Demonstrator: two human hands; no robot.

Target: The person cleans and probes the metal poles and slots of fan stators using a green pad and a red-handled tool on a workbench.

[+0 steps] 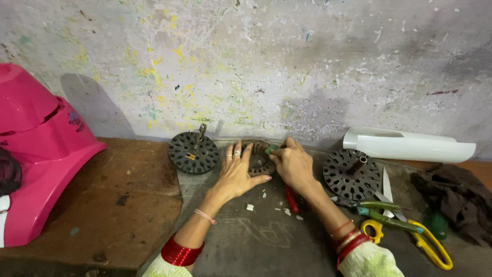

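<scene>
Left hand [237,174] lies flat, fingers spread, steadying the slotted stator core [259,159] on the desk [256,241] against the wall, right hand [293,165] pinches a green insert [271,149] at its rim; looks like slot-insulating, next needs careful seating.

A grey plaster wall [287,61] (flecked with yellow and green paint) rises behind a worn brown bench [118,205]; light is even.

Three round black slotted cores: one at left [193,152], one under the hands [259,159], one at right [351,174]. Two hands (left [237,173], right [293,165]). One scissors [405,225], one white pipe half [407,144], one dark rag [456,200], one pink shell [36,149].
</scene>
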